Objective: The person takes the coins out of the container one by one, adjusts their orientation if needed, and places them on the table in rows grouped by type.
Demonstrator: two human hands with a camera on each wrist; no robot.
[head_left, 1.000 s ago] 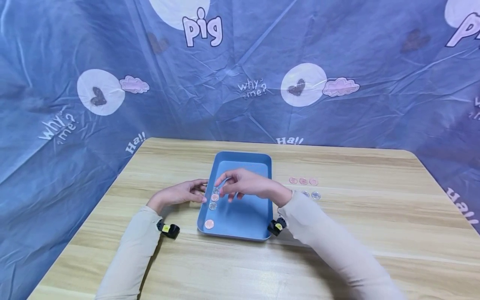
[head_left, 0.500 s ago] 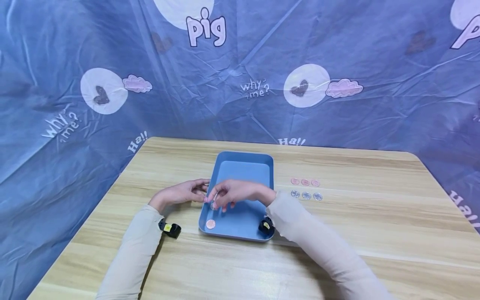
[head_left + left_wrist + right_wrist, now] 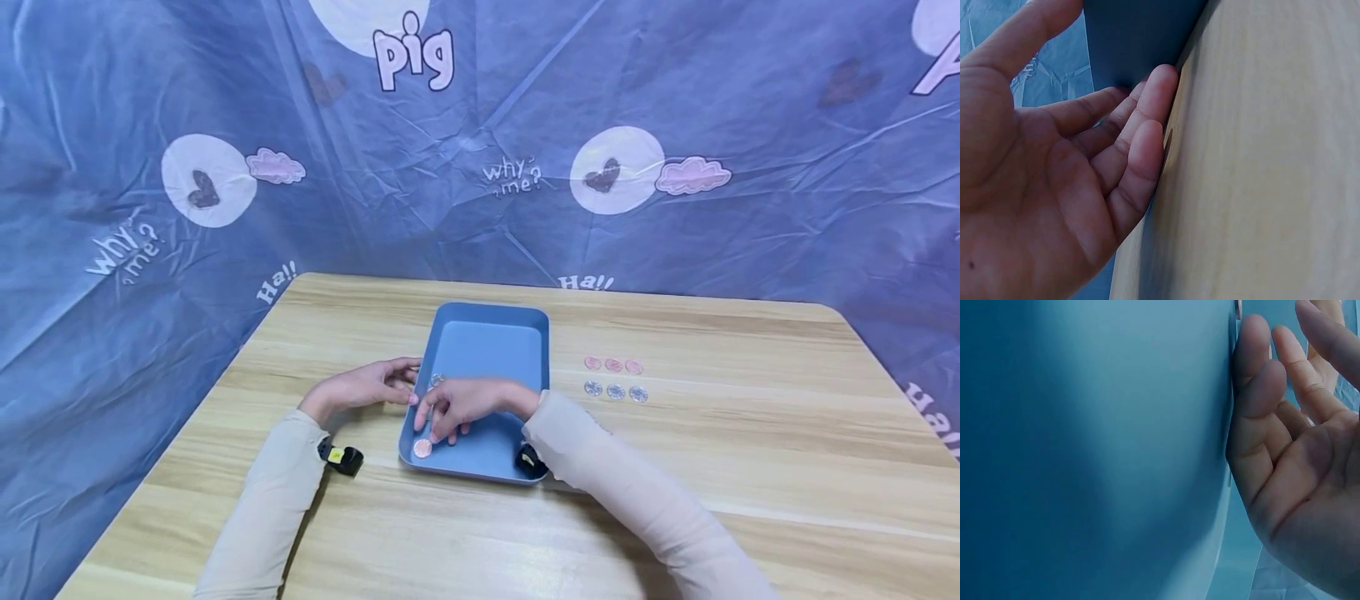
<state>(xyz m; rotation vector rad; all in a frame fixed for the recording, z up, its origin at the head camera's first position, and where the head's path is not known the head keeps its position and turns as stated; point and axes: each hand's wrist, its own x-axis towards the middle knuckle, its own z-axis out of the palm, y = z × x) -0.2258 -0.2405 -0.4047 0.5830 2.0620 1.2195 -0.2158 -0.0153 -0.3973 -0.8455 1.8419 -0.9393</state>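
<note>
A blue tray (image 3: 491,333) lies on the wooden table. My right hand (image 3: 468,402) is low over its left side, fingertips bent down just behind a pink coin (image 3: 422,448) in the near left corner. Behind this hand a silver coin (image 3: 437,380) shows partly; other coins in that row are hidden. In the right wrist view the lower fingers (image 3: 1263,387) lie against the tray floor, and I see no coin between them. Outside the left wall, my left hand (image 3: 363,388) rests with loosely bent fingers, its thumb at the rim.
Right of the tray, three pink coins (image 3: 613,365) lie in a row, with three silver coins (image 3: 616,391) nearer. A blue printed cloth (image 3: 450,217) hangs behind the wooden table (image 3: 465,533).
My right hand has moved nearer along the coin row, toward the pink corner coin. The far silver coin shows again behind it. My left hand stays at the rim.
</note>
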